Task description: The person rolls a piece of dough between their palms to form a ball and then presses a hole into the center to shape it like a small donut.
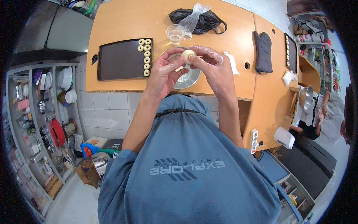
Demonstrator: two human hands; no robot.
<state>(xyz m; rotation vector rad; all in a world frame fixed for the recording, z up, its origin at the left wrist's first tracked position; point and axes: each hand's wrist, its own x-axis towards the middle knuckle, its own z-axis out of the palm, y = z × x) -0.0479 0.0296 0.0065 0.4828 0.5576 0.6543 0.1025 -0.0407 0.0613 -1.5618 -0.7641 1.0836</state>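
Between my two flour-dusted hands is a pale, rounded piece of dough (189, 56), raised above the table. The fingers of my left hand (166, 70) pinch it from one side. My right hand (217, 67) grips the other side, thumb pressed against its face. Directly below lies a round grey metal dish (191, 79) with white flour in it, partly covered by my hands. Left of them, a dark baking tray (120, 61) carries several ring-shaped dough pieces (147, 54) along its right side.
A clear plastic cup (175, 34) and a black plastic bag (199, 23) sit beyond my hands. On the right are a dark oven mitt (263, 52) and another tray of rings (291, 54). Another person (322, 115) is at the far right; shelves (41, 123) line the left.
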